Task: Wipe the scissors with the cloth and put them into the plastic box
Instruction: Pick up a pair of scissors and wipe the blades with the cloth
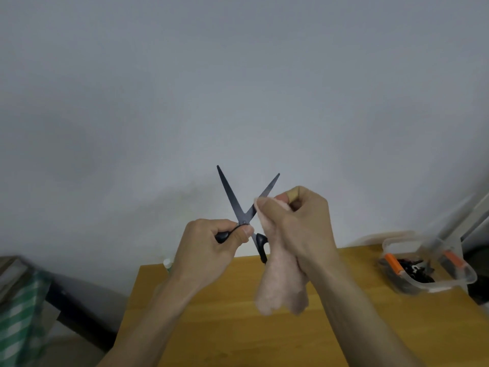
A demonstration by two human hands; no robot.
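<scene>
A plain pale grey-white wall (238,75) fills most of the view, evenly and softly lit, with faint darker patches of shadow toward its left side. Below it stands a wooden table (225,327) with a warm yellow-brown top, its far edge close to the wall. To the left of the table, lower down, lies a green-and-white checked cloth (21,313) over something blurred, with a dark bar (76,313) beside it. At the far right edge a pale vertical frame (476,221) runs up, too blurred to identify.
</scene>
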